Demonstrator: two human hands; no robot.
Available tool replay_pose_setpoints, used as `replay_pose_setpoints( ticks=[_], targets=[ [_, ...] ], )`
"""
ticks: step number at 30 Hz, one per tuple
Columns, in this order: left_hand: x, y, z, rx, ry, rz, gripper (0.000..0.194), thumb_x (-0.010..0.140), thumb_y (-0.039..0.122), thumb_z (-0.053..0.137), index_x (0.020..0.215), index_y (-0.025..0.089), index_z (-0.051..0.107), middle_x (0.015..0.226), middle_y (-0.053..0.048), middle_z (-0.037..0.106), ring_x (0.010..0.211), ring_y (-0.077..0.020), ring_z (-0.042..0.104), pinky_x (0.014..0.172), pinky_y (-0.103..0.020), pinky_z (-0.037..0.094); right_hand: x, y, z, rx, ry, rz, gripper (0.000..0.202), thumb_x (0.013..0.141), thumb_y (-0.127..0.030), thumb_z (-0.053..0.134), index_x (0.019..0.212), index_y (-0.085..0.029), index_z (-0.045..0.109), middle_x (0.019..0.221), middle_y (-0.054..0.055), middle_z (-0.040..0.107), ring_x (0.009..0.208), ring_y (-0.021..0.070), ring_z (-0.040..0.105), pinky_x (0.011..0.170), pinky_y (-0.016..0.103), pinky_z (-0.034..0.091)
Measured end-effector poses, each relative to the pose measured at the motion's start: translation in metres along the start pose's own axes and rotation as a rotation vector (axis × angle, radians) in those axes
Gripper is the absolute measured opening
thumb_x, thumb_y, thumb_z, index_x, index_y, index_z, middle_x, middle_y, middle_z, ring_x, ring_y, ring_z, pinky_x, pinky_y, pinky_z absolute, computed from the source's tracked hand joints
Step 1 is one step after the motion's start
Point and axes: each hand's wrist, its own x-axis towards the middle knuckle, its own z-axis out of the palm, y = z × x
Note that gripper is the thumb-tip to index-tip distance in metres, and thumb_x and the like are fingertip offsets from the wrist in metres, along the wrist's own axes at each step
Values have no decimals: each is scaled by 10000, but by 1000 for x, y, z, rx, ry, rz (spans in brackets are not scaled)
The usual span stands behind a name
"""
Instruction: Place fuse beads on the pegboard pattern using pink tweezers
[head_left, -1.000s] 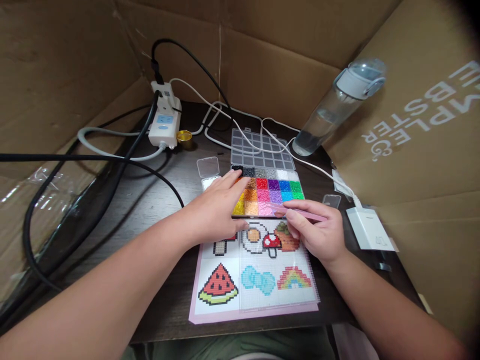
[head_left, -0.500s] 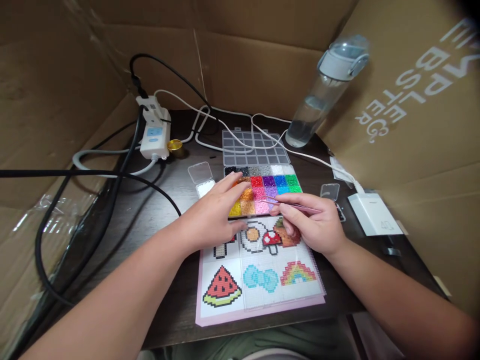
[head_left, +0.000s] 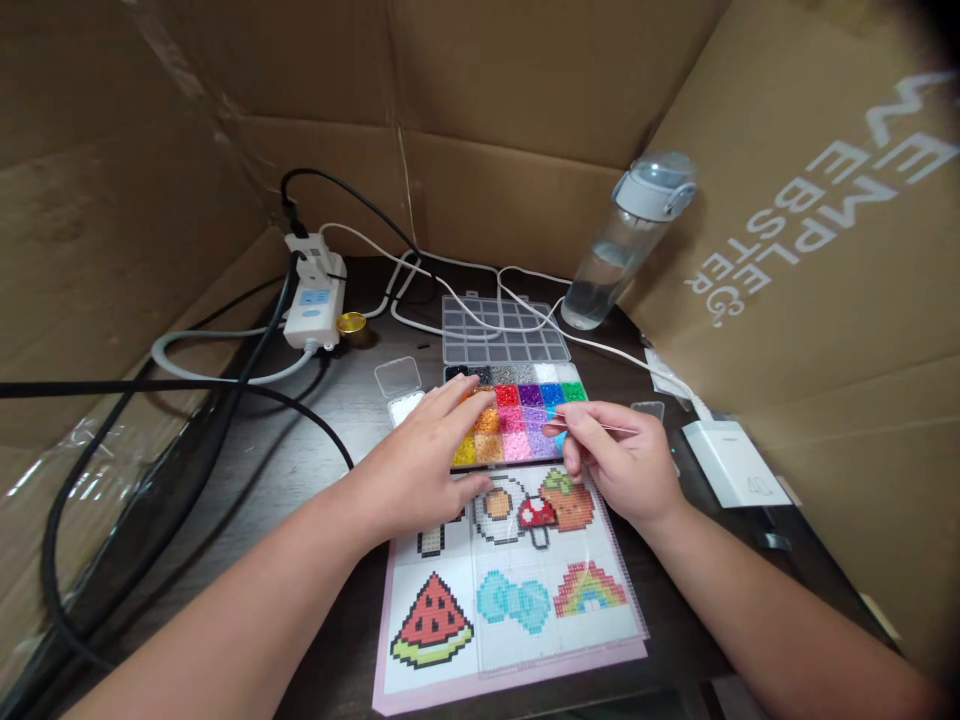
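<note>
Pink tweezers (head_left: 611, 427) are pinched in my right hand (head_left: 626, 460), their tips over the pink and purple cells of a sectioned box of small beads (head_left: 507, 397). My left hand (head_left: 424, 455) has its fingers spread across the box's left side, hiding some cells, with the thumb over the pattern sheet below. That pattern sheet (head_left: 431, 685) lies in front of the box, under a clear pegboard (head_left: 540, 655). On it show a watermelon slice (head_left: 433, 625), a bow (head_left: 514, 600), a rainbow (head_left: 590, 592), a mushroom (head_left: 537, 513), an egg and an orange fruit. Whether the tips hold a bead, I cannot tell.
The box's clear lid (head_left: 506, 335) lies folded back under white cables. A water bottle (head_left: 626, 240) stands behind right. A white charger (head_left: 735, 462) sits at right, a power strip (head_left: 315, 305) and gold cup (head_left: 351, 327) at left. Cardboard walls surround the table.
The view has tilted, so everything on the table sits lower in the picture. My right hand has shifted slightly away from me, uncovering more of the orange fruit. My left hand stays on the box.
</note>
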Motion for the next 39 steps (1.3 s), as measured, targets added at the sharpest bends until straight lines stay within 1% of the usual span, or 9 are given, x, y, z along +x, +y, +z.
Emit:
replay_pose_setpoints(
  ticks=[5, 8, 12, 14, 19, 22, 26, 33, 39],
  targets=[
    [-1, -2, 0, -7, 20, 14, 846, 796, 337, 734, 1523, 192, 328, 1641, -164, 266, 1521, -318, 236, 1228, -498, 267, 4, 1, 2, 165, 24, 86, 247, 847, -413, 732, 897, -172, 753, 672, 26, 728, 393, 93, 569, 333, 213, 463],
    [-1, -2, 0, 9, 21, -1, 859, 792, 329, 736, 1526, 177, 318, 1639, -177, 263, 1525, -309, 226, 1232, -492, 255, 5, -1, 4, 219, 27, 116, 236, 798, -391, 777, 865, -168, 742, 675, 22, 725, 389, 90, 567, 322, 205, 454],
    [-2, -2, 1, 10, 18, 3, 851, 789, 327, 731, 1524, 197, 323, 1640, -169, 263, 1524, -308, 229, 1227, -496, 263, 5, -1, 4, 250, 32, 140, 246, 738, -315, 831, 904, -165, 730, 689, 21, 737, 395, 90, 584, 338, 195, 466],
    [-1, -2, 2, 9, 21, 5, 848, 786, 319, 727, 1523, 196, 326, 1639, -165, 266, 1521, -312, 234, 1225, -495, 267, 6, -1, 3, 246, 32, 135, 255, 732, -302, 834, 912, -160, 724, 687, 23, 739, 390, 92, 585, 339, 199, 474],
    [-2, -2, 2, -14, 35, -5, 829, 775, 301, 722, 1509, 210, 348, 1640, -159, 269, 1520, -328, 236, 1216, -516, 276, 9, 0, 2, 227, 50, 124, 252, 757, -350, 815, 872, -156, 704, 665, 18, 730, 365, 97, 573, 317, 210, 471],
    [-1, -1, 1, -13, 25, -13, 828, 771, 297, 727, 1506, 204, 357, 1642, -163, 264, 1519, -335, 236, 1214, -520, 279, 11, 2, 1, 203, 76, 99, 235, 769, -353, 812, 852, -153, 719, 664, 25, 737, 389, 101, 587, 349, 216, 496],
    [-1, 0, 0, 6, 6, -18, 827, 778, 308, 732, 1509, 189, 365, 1643, -165, 256, 1519, -324, 239, 1219, -491, 280, 11, 6, -5, 156, 63, 56, 188, 798, -337, 799, 841, -161, 752, 643, 25, 735, 430, 100, 604, 415, 220, 523],
    [-1, 1, -1, -6, 1, -25, 829, 776, 321, 744, 1506, 204, 371, 1646, -158, 251, 1523, -322, 228, 1223, -486, 278, 11, 9, -12, 21, 65, -53, 157, 840, -316, 763, 911, -177, 753, 659, 24, 735, 469, 126, 635, 446, 256, 541],
    [-1, 1, 0, -7, -4, -18, 828, 771, 313, 749, 1501, 200, 375, 1644, -158, 257, 1524, -322, 224, 1225, -485, 271, 5, 6, -12, 0, 116, -160, 158, 849, -260, 739, 999, -213, 756, 661, 4, 732, 460, 133, 645, 435, 273, 547]
  ],
)
